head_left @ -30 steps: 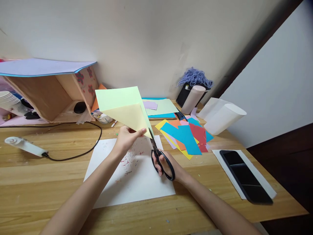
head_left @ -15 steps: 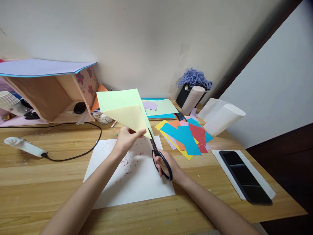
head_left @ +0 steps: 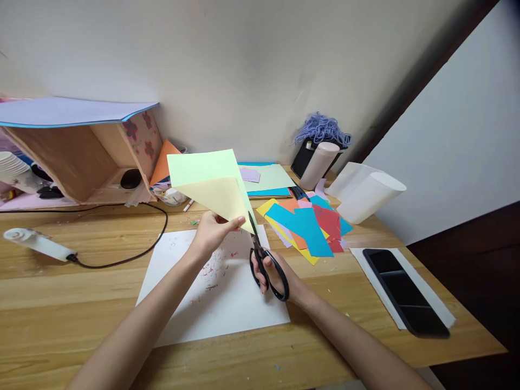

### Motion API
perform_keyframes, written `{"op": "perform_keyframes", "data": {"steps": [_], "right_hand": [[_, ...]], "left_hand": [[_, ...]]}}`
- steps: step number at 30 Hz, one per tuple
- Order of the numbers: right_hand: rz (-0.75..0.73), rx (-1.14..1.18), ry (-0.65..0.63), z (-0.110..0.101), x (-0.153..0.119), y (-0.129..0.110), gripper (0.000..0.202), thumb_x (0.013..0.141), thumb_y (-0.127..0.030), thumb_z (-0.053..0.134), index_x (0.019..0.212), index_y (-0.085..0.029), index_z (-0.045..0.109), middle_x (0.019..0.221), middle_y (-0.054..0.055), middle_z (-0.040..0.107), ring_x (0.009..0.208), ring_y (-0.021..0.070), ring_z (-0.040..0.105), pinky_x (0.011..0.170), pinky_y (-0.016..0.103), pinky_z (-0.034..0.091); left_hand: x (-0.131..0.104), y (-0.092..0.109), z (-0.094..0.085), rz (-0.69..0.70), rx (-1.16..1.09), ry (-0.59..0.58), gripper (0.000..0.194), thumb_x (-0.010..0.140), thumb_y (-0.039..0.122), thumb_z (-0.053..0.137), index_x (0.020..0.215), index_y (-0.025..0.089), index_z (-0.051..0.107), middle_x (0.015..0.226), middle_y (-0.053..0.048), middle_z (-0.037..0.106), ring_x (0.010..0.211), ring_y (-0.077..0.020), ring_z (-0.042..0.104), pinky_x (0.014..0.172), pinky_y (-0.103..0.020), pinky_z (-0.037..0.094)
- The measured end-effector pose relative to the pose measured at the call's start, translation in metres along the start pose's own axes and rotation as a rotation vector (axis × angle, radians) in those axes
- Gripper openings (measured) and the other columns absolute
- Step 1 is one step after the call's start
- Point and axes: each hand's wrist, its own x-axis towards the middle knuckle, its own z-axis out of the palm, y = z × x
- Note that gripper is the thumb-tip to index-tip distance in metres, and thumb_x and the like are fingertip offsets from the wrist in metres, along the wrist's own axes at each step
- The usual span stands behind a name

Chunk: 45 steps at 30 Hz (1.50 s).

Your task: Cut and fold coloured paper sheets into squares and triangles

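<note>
My left hand [head_left: 215, 234] pinches the lower corner of a folded sheet, pale green paper [head_left: 203, 167] with a cream yellow layer [head_left: 221, 197] over its lower part. Black-handled scissors [head_left: 280, 276] are in my right hand [head_left: 270, 273], fingers through the loops. Their blades point up and away, at the sheet's lower right corner, just right of my left thumb. Beneath both hands lies a white sheet [head_left: 227, 314] with red and dark marks.
Coloured paper scraps [head_left: 304, 227] lie right of the scissors. Farther right are a phone [head_left: 406, 292] and a white paper roll [head_left: 369, 197]. An open box [head_left: 81, 157] stands back left, near a cable [head_left: 122, 265] and a white device [head_left: 36, 244].
The scissors' handles have spread wider apart and the blades have opened at the paper's edge. The held sheet has shifted slightly right and down.
</note>
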Motion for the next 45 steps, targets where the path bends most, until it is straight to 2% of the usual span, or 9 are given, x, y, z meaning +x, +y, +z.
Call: {"op": "perform_keyframes", "data": {"steps": [5, 16, 24, 29, 36, 41, 45], "right_hand": [[0.006, -0.007, 0.025, 0.0004, 0.0006, -0.0006, 0.065, 0.059, -0.082, 0.031, 0.07, -0.018, 0.04, 0.046, -0.008, 0.036, 0.033, 0.0062, 0.038, 0.032, 0.018, 0.034], [-0.008, -0.05, 0.07, -0.0007, -0.0002, 0.0067, 0.056, 0.067, -0.074, 0.036, 0.07, -0.018, 0.04, 0.044, -0.008, 0.037, 0.029, 0.0064, 0.041, 0.03, 0.016, 0.029], [0.044, 0.066, -0.006, 0.0025, 0.0009, -0.0016, 0.068, 0.056, -0.083, 0.027, 0.071, -0.018, 0.04, 0.045, -0.008, 0.036, 0.033, 0.0065, 0.039, 0.034, 0.019, 0.036], [0.052, 0.074, 0.014, 0.0019, 0.0022, 0.0041, 0.067, 0.058, -0.082, 0.029, 0.071, -0.018, 0.041, 0.043, -0.008, 0.037, 0.032, 0.0069, 0.039, 0.032, 0.018, 0.034], [0.021, 0.03, 0.056, 0.0026, 0.0001, 0.0038, 0.058, 0.067, -0.075, 0.035, 0.071, -0.018, 0.041, 0.044, -0.008, 0.037, 0.032, 0.0067, 0.041, 0.032, 0.017, 0.034], [0.021, 0.056, 0.074, 0.0033, 0.0007, 0.0045, 0.056, 0.066, -0.074, 0.038, 0.07, -0.018, 0.04, 0.044, -0.009, 0.036, 0.03, 0.0063, 0.039, 0.03, 0.017, 0.034], [-0.01, 0.083, 0.031, 0.0032, 0.0005, 0.0059, 0.06, 0.064, -0.076, 0.035, 0.071, -0.018, 0.041, 0.044, -0.008, 0.037, 0.032, 0.0067, 0.04, 0.033, 0.017, 0.034]], "left_hand": [[-0.0001, 0.0005, -0.0005, 0.003, -0.028, -0.018, 0.025, 0.054, 0.031, 0.073, 0.065, 0.011, 0.064, 0.059, -0.003, 0.063, 0.057, -0.0139, 0.058, 0.055, -0.022, 0.045], [0.0019, -0.0044, -0.0021, 0.028, -0.027, -0.034, 0.027, 0.057, 0.035, 0.071, 0.068, 0.012, 0.064, 0.062, -0.004, 0.064, 0.058, -0.0148, 0.058, 0.056, -0.023, 0.044], [-0.0016, -0.0033, 0.0028, -0.019, -0.018, -0.052, 0.027, 0.055, 0.033, 0.072, 0.069, 0.011, 0.064, 0.062, -0.006, 0.066, 0.057, -0.0163, 0.059, 0.054, -0.024, 0.045], [-0.0025, -0.0023, 0.0039, -0.012, -0.048, -0.051, 0.028, 0.054, 0.032, 0.073, 0.071, 0.011, 0.064, 0.064, -0.005, 0.066, 0.056, -0.0156, 0.059, 0.055, -0.025, 0.046], [-0.0026, -0.0018, 0.0042, -0.025, -0.063, -0.064, 0.027, 0.054, 0.031, 0.073, 0.07, 0.011, 0.065, 0.064, -0.005, 0.066, 0.055, -0.0142, 0.058, 0.055, -0.023, 0.046], [-0.0019, -0.0031, 0.0043, -0.028, -0.084, -0.069, 0.028, 0.054, 0.03, 0.074, 0.071, 0.01, 0.065, 0.068, -0.006, 0.067, 0.056, -0.0135, 0.058, 0.056, -0.023, 0.047], [-0.0001, -0.008, 0.0042, -0.011, -0.128, -0.114, 0.033, 0.055, 0.03, 0.073, 0.079, 0.01, 0.065, 0.077, -0.008, 0.067, 0.063, -0.0148, 0.059, 0.061, -0.024, 0.048]]}}
